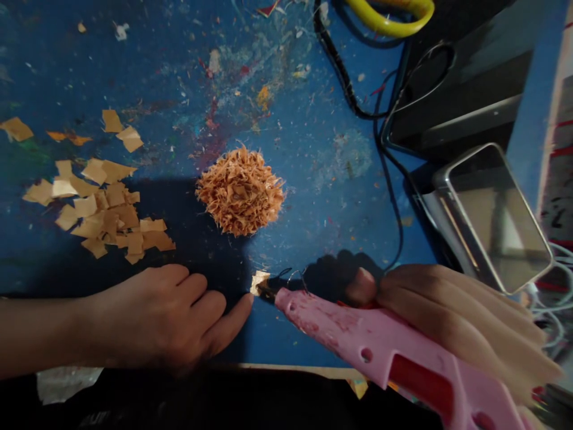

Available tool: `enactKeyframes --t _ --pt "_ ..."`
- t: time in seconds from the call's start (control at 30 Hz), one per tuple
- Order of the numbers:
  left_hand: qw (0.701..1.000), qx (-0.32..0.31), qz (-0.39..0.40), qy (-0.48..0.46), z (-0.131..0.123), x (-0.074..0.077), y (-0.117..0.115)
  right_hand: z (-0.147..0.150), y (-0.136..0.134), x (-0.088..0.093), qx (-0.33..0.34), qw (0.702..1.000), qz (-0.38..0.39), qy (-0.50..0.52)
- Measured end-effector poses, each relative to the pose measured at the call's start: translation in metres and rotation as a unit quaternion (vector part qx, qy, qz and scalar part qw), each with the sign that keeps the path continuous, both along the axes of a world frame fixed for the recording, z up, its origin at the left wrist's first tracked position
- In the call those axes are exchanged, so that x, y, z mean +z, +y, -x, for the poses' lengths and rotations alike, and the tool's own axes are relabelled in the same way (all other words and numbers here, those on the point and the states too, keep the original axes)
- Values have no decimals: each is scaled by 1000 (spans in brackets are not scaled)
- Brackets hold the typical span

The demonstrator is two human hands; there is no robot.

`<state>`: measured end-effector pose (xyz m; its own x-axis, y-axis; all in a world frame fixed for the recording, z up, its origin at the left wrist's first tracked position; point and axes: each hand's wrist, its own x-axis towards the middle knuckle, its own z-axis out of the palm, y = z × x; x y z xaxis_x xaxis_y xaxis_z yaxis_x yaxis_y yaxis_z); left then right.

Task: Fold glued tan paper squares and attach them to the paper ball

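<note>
My right hand [461, 322] is wrapped around a pink glue gun [344, 325], whose dark nozzle points left and down at the table. The nozzle tip meets a small brown paper piece [259, 282], partly covering it. From the left, my left hand [170, 316] holds the lower edge of that piece with its index fingertip; the other fingers are curled and the thumb is hidden. Above both hands sits a round, ruffled brown paper ball [240, 191] made of many crinkled bits. Farther left lies a loose pile of brown paper squares [110, 215].
A blue, paint-stained table [313, 209] lies beneath everything. At the right are a phone [496, 218] and a larger dark glossy device [465, 77], with a black cable [342, 71] running beside them. A yellow ring-shaped handle [385, 24] shows at the top.
</note>
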<state>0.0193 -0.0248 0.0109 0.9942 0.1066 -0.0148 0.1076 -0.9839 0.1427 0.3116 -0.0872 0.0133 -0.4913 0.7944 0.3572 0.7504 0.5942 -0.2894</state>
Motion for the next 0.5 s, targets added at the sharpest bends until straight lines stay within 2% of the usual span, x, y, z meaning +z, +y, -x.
enactKeyframes --t 0.17,0.23,0.4,0.5 --pt "1000 -4 2 5 0 0 1 11 -4 12 -61 995 84 -9" --pt "1000 -4 5 4 0 0 1 12 -6 15 -73 994 81 -26" --pt "1000 -1 5 -2 1 -2 0 8 -4 16 -4 996 57 -64" --pt "1000 2 4 -17 1 -5 0 6 -1 18 -1 997 37 -69"
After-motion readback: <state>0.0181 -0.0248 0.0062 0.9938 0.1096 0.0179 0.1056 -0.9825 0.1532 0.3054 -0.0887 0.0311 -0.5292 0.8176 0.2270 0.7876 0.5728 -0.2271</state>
